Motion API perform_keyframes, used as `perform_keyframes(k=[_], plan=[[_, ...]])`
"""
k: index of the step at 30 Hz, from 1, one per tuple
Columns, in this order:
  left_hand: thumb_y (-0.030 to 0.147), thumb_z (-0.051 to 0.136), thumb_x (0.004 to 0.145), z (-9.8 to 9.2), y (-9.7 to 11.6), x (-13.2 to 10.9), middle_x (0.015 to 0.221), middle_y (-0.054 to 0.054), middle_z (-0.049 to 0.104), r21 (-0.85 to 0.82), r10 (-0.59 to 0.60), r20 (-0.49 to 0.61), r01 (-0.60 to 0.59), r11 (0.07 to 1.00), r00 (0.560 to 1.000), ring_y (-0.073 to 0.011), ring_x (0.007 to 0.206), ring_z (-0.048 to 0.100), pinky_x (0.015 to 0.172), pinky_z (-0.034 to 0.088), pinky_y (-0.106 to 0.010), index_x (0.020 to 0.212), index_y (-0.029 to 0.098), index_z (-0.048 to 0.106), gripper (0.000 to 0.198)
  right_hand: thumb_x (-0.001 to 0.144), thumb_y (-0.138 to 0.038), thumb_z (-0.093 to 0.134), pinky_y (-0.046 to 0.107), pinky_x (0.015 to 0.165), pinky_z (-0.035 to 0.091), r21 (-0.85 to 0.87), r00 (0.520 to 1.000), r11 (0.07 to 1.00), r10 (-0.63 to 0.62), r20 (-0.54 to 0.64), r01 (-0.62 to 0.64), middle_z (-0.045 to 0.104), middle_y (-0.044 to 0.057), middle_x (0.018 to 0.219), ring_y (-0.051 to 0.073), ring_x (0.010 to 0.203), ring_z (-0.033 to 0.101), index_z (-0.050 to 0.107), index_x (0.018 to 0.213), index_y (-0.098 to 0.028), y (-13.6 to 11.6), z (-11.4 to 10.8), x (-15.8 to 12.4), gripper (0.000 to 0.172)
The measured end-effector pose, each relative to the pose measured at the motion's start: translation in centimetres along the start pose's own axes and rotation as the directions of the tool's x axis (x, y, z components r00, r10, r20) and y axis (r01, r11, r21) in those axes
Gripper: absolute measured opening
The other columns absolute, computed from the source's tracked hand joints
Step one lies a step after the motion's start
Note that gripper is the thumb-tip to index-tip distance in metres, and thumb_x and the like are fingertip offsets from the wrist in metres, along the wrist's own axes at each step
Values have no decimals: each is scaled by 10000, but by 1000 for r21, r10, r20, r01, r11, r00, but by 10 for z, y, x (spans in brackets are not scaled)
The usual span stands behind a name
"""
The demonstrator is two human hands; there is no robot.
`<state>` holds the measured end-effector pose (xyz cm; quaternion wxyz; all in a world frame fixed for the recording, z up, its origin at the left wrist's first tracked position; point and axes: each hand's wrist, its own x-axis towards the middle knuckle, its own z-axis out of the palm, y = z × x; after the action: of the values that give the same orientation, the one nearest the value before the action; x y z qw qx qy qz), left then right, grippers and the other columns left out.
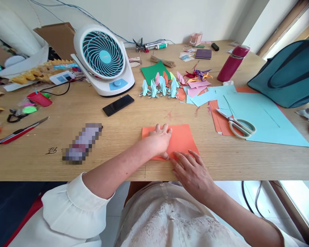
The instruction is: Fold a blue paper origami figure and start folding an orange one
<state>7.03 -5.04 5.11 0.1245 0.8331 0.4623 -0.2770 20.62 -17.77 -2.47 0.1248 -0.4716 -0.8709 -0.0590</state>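
- At the bench's near edge, mid-way along, an orange paper sheet lies flat.
- Left hand presses on its left half, fingers flat and close together.
- Right hand rests on its near corner, fingers slightly spread.
- Scissors lie towards the right edge.

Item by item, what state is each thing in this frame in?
Orange paper: lying flat, under both hands.
Left hand: open, palm down on it.
Right hand: open, fingertips on its near edge.
Scissors: shut, lying on blue sheet.
Phone: screen dark.
Bottle: upright, capped.
Fan: running or not, unclear.
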Motion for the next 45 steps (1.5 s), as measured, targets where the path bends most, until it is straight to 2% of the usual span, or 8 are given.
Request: perform_keyframes(k=[10, 14, 19, 25, 34, 37, 41, 45], plan=[[437, 900, 564, 0, 0, 0, 1583, -206, 209, -8, -7, -20, 7, 1000, 1000, -417, 1404, 263, 967, 492, -489, 1546, 260, 204, 1216, 972, -254, 540, 490, 1096, 288, 56, 999, 997, 51, -15, -50, 620, 113, 1326, 268, 1204, 528, 611, 1249, -157, -5, 0, -2, 301], [430, 904, 548, 2, -1, 2, 1560, -212, 245, 1, 2, -23, -2, 1000, 1000, -416, 1393, 290, 973, 488, -486, 1545, 228, 203, 1236, 964, -279, 556, 458, 1005, 339, 91, 995, 991, 90, 53, -94, 644, 99, 1261, 253, 1079, 570, 606, 1236, -173, -2, -7, 7, 296], [467, 911, 522, 3, -2, 2, 1548, -207, 284, 12, 8, -46, -8, 1000, 999, -416, 1387, 313, 976, 488, -483, 1538, 236, 230, 1245, 1018, -338, 447, 418, 899, 370, 63, 976, 985, 152, 155, -163, 660, 102, 1183, 242, 971, 580, 647, 1113, -159, 22, -16, 33, 285], [403, 905, 560, 3, -3, 2, 1533, -230, 319, 44, 74, -78, -71, 997, 994, -369, 1383, 359, 1056, 430, -421, 1526, 143, 254, 1194, 1017, -334, 453, 410, 872, 376, -41, 963, 976, 218, 156, -214, 623, 142, 1306, 264, 1020, 578, 617, 1205, -121, 58, -6, 50, 328], [539, 888, 546, 4, -5, 9, 1511, -227, 373, 167, 169, -80, -154, 974, 982, -378, 1316, 417, 1073, 390, -436, 1533, 151, 278, 1224, 1018, -341, 454, 418, 928, 391, 49, 954, 965, 247, 169, -258, 584, 117, 1404, 264, 1119, 571, 584, 1298, -131, 70, -8, 48, 374], [567, 873, 555, 4, -5, 13, 1576, -219, 289, 202, 188, -33, -178, 963, 982, -399, 1333, 384, 1093, 367, -439, 1557, 130, 234, 1266, 1016, -353, 453, 439, 937, 395, 53, 940, 955, 277, 197, -293, 557, 115, 1438, 283, 1131, 563, 558, 1346, -112, 74, -10, 48, 423], [547, 867, 571, 3, -6, 18, 1658, -117, 113, 211, 214, 15, -213, 954, 977, -432, 1360, 333, 1089, 379, -444, 1580, 180, 176, 1277, 1012, -344, 463, 449, 941, 410, 68, 940, 951, 286, 188, -303, 563, 120, 1433, 284, 1152, 556, 539, 1379, -111, 78, -11, 47, 441], [553, 878, 555, 2, -5, 19, 1662, -71, 89, 230, 216, 46, -221, 948, 975, -430, 1342, 356, 1072, 399, -454, 1583, 238, 172, 1287, 1008, -345, 468, 460, 924, 437, 109, 945, 947, 282, 168, -302, 553, 130, 1441, 282, 1151, 555, 533, 1388, -109, 81, -9, 44, 452]])
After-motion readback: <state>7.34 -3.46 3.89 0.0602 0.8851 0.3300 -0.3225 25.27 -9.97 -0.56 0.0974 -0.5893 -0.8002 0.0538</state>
